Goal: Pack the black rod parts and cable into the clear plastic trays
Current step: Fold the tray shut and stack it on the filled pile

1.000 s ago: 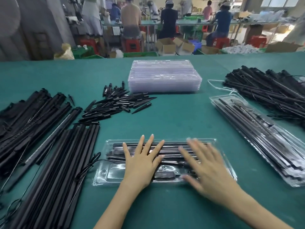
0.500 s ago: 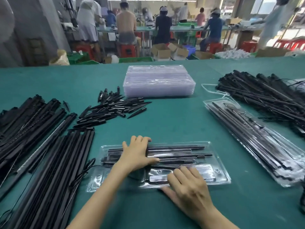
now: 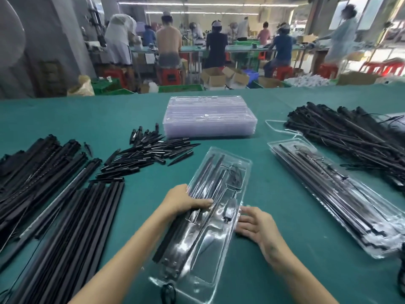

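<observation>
Your left hand grips the filled clear tray mid-length, right hand holding its edge (long axis pointing away), packed-tray pile rightward.

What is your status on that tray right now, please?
Left hand grips filled tray on its left edge; right hand holds right edge. Tray angled lengthwise. Nothing in the way.
</observation>
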`<action>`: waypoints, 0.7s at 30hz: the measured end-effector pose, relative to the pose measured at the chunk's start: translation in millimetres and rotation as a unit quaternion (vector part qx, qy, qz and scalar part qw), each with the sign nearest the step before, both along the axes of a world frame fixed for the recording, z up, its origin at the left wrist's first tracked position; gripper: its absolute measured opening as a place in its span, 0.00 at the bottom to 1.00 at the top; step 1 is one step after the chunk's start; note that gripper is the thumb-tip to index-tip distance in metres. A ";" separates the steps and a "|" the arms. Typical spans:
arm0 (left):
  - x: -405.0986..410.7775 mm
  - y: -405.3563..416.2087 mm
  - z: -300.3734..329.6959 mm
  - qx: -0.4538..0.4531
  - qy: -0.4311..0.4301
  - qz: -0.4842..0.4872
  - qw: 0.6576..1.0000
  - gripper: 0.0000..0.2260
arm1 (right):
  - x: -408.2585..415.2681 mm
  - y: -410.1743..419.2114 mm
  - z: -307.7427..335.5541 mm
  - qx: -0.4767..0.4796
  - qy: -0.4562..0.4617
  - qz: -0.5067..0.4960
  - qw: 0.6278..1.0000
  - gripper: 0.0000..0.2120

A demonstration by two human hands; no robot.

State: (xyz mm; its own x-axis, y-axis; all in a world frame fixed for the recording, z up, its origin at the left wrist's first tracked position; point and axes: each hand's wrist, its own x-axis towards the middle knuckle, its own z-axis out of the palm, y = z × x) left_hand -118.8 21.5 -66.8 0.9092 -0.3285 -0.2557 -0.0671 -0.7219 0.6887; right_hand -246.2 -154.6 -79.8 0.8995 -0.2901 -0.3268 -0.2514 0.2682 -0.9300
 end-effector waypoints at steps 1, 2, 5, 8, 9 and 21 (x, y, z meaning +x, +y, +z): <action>-3.2 1.1 -1.7 -0.046 0.030 0.011 0.998 0.26 | 5.5 -2.5 2.6 0.031 0.004 0.011 0.999 0.14; -7.8 1.4 -2.6 -0.085 0.056 0.017 0.995 0.23 | 10.1 -3.6 4.3 0.030 0.013 0.021 0.999 0.15; -25.7 -3.6 -5.9 -0.178 0.095 0.038 0.979 0.20 | 21.3 1.2 6.2 -0.040 0.030 0.051 0.997 0.19; -40.9 -7.3 -12.8 -0.258 0.098 0.079 0.958 0.18 | 30.4 4.7 7.9 -0.069 0.005 0.075 0.995 0.10; -44.6 -7.2 -15.1 -0.282 0.104 0.095 0.949 0.18 | 32.0 4.7 7.8 -0.068 0.000 0.079 0.995 0.08; -57.3 -2.7 -28.4 -0.302 0.068 0.167 0.936 0.29 | 36.7 -2.0 2.6 -0.141 0.004 0.134 0.981 0.12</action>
